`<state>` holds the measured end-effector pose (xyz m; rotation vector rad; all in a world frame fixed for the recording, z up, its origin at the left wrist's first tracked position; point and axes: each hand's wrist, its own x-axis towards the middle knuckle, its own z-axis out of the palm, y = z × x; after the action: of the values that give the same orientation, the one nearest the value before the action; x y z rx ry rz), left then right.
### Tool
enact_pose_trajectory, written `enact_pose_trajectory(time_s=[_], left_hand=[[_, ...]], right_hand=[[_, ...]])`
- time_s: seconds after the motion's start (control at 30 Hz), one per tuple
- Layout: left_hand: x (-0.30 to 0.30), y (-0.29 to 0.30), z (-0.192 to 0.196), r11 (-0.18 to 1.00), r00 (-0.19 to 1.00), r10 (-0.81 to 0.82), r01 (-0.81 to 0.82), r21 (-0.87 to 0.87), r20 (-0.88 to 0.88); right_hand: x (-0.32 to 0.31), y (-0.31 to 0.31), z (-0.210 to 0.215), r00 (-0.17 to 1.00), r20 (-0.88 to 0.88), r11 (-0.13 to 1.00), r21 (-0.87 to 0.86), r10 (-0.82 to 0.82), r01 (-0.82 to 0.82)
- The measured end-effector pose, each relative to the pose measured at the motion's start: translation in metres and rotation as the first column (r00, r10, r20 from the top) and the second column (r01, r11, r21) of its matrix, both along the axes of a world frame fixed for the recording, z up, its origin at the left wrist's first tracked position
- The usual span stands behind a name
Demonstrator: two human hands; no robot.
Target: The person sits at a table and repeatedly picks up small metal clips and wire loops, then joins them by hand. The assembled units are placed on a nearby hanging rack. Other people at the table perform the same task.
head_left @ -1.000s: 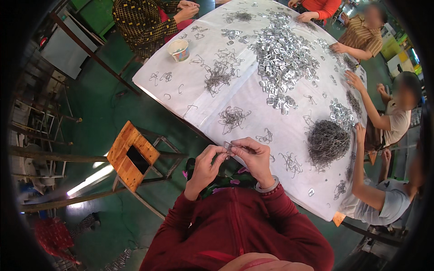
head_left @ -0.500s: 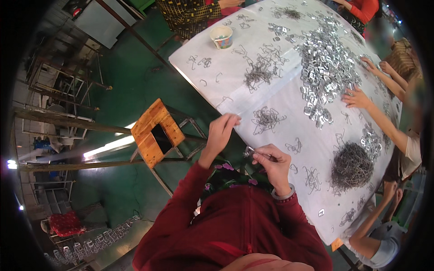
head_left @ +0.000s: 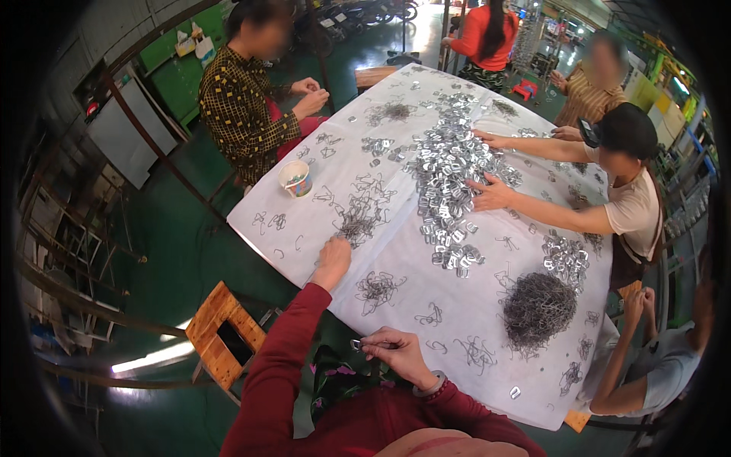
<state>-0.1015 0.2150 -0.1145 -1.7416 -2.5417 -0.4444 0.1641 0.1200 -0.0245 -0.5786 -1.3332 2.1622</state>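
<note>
My left hand (head_left: 333, 261) stretches forward over the white table cover (head_left: 415, 289), its fingers at the near side of a tangle of thin wire clips (head_left: 358, 222). Whether it holds one I cannot tell. My right hand (head_left: 396, 352) stays close to my body at the table's near edge, pinching a small metal piece (head_left: 356, 345) between thumb and fingers. Another small wire tangle (head_left: 377, 288) lies between my two hands. Both my sleeves are dark red.
A long heap of shiny flat metal pieces (head_left: 449, 183) runs down the table's middle. A dense grey wire pile (head_left: 537, 306) sits at right. A paper cup (head_left: 295, 178) stands at the left edge. Several people sit around the table. A wooden stool (head_left: 224, 333) stands left of me.
My left hand left my right hand and reached forward to the wire tangle. My right hand stayed near my body with the small piece. The view tilted up toward the table's far side.
</note>
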Motion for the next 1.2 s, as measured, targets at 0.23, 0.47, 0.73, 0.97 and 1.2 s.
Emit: enact_pose_trajectory(time_s=[0.23, 0.47, 0.73, 0.97, 1.2], left_hand=[[-0.034, 0.002, 0.050, 0.985, 0.989, -0.148, 0.147, -0.089, -0.008], [-0.029, 0.005, 0.064, 0.996, 0.970, -0.031, 0.009, 0.092, 0.241], [-0.041, -0.010, 0.038, 0.980, 0.992, 0.049, -0.025, -0.198, 0.120], [-0.019, -0.026, 0.081, 0.978, 0.694, -0.161, 0.019, 0.206, 0.701], [0.073, -0.155, 0.142, 0.934, 0.318, -0.350, 0.052, 0.352, 0.881]], right_hand=[[0.004, -0.011, 0.007, 1.000, 0.010, 1.000, 0.030, 0.000, 0.000], [0.006, -0.022, 0.010, 1.000, -0.017, 0.999, 0.033, -0.008, 0.009], [0.003, -0.029, 0.014, 1.000, 0.011, 0.998, 0.063, -0.001, 0.000], [-0.002, -0.034, 0.013, 0.999, 0.028, 0.999, 0.046, -0.019, 0.018], [-0.006, -0.036, 0.017, 0.997, 0.056, 0.998, 0.013, -0.056, 0.056]])
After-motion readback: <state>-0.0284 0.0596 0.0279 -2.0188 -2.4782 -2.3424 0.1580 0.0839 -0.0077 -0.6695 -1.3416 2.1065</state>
